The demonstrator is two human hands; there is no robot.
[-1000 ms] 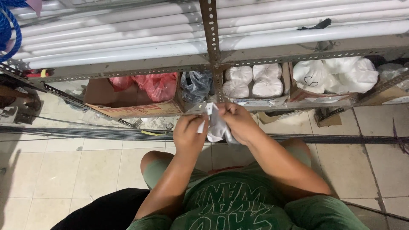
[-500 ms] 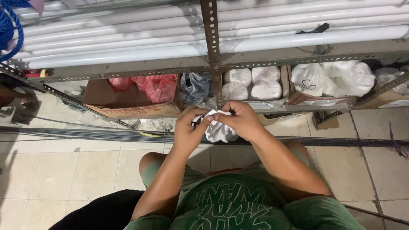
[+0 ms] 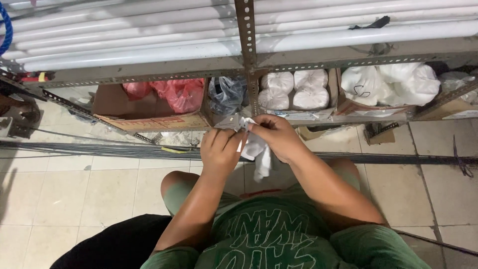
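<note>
Both hands, left hand (image 3: pixel 219 147) and right hand (image 3: pixel 277 137), are pinching a white bag (image 3: pixel 258 152) between closed fingers, near the shelf (image 3: pixel 149 74); behind it, a cardboard box (image 3: pixel 149 119) is sitting.

The small bag (image 3: pixel 256 149) pinched between both hands is thin, crinkled white plastic, faintly glossy. The slotted shelf upright (image 3: pixel 246 45) is dull, rust-flecked metal. The long pipes (image 3: pixel 149 45) on top look like smooth white plastic. The box (image 3: pixel 149 117) at the shelf's left end is matt brown cardboard. The floor tiles (image 3: pixel 74 199) are smooth, pale and scuffed.
</note>
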